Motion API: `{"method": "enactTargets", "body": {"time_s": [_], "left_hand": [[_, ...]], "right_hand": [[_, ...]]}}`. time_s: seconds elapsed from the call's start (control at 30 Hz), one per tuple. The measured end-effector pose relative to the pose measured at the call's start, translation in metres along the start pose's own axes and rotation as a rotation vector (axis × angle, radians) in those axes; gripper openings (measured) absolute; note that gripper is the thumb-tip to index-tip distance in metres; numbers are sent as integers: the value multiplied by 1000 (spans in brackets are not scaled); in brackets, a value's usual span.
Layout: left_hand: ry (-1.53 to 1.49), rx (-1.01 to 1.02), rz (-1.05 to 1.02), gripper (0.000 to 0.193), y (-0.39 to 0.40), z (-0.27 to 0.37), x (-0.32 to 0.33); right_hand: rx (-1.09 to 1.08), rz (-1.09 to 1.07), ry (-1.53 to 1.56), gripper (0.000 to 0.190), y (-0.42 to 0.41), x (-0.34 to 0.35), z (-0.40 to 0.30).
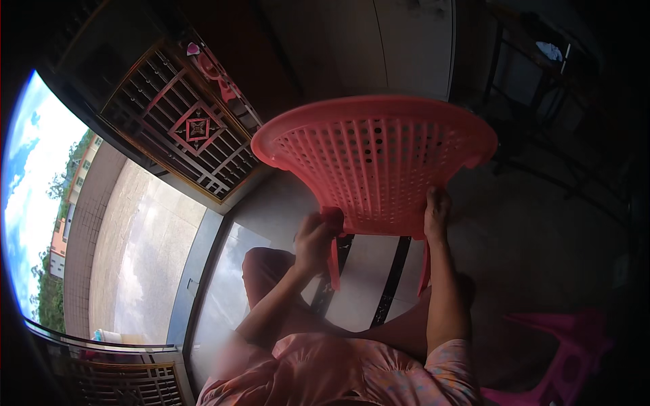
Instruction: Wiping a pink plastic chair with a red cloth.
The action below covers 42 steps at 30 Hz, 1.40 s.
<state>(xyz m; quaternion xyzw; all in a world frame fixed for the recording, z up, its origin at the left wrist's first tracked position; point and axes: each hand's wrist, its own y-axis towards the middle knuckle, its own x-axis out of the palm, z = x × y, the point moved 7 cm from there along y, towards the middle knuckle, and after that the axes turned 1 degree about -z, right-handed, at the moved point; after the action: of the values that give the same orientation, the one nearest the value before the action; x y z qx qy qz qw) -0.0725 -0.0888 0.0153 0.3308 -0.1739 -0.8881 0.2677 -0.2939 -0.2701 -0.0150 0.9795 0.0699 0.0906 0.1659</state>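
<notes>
A red plastic chair [376, 167] stands before me, its backrest pierced by rows of round holes. Two of its legs show below, above the floor. My left hand [312, 241] is closed on a dark red wad [333, 219], perhaps a cloth or sponge, against the chair's lower left edge. On the opposite edge, my right hand [437, 210] grips the chair's side with the thumb uppermost. My bent knees are on either side of the chair's legs.
To the left, an open doorway leads to a paved yard [152, 238]. A barred metal door panel [195, 127] stands by it. A pink plastic stool [569, 355] lies at the lower right. A dark table [528, 45] is at the upper right.
</notes>
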Motion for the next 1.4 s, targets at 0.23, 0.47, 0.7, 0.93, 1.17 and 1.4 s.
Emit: {"method": "enactTargets", "body": {"time_s": [0.23,0.47,0.7,0.93,1.17,1.4], "left_hand": [[38,329,463,36,104,110,-57],[410,599,134,33,39,79,31],[214,615,-184,17,27,95,27],[-129,486,489,35,103,148,-49],[559,688,1,25,32,85,61],[237,647,-223,24,12,94,48]], "right_hand": [[14,-38,-41,30,-2,-3,5],[65,-13,80,29,9,11,-8],[47,-30,29,30,8,3,0],[3,-23,-32,26,3,2,-8],[33,-26,33,30,9,13,1],[0,-41,168,26,5,10,-5]]}}
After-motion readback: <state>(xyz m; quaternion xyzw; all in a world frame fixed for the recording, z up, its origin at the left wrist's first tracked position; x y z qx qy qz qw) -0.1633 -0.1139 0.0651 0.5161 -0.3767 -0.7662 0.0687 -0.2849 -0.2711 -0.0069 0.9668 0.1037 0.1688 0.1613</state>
